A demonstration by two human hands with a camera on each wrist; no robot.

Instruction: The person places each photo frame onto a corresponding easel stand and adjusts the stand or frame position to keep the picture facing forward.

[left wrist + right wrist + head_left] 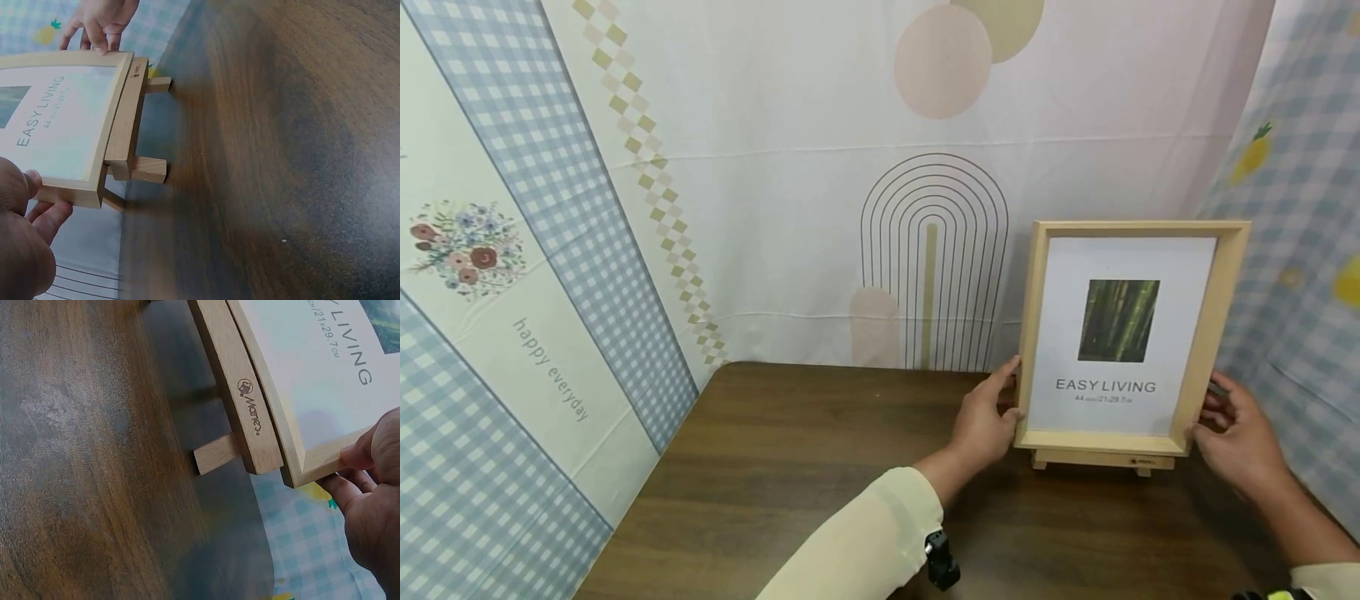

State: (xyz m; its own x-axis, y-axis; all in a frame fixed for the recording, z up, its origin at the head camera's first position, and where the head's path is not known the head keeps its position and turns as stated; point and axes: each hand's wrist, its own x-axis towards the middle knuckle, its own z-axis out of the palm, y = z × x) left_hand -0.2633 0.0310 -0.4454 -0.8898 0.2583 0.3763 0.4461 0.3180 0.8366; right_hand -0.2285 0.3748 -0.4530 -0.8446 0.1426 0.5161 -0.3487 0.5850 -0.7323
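Head view, picture frame (1101, 333) between left hand (987, 421), right hand (1242, 440), both pinching its sides

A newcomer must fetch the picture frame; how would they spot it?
On the brown table, right of centre in the head view, is a wooden stand. Above its ledge, left hand and right hand hold the picture frame, marked off by its green picture over EASY LIVING.
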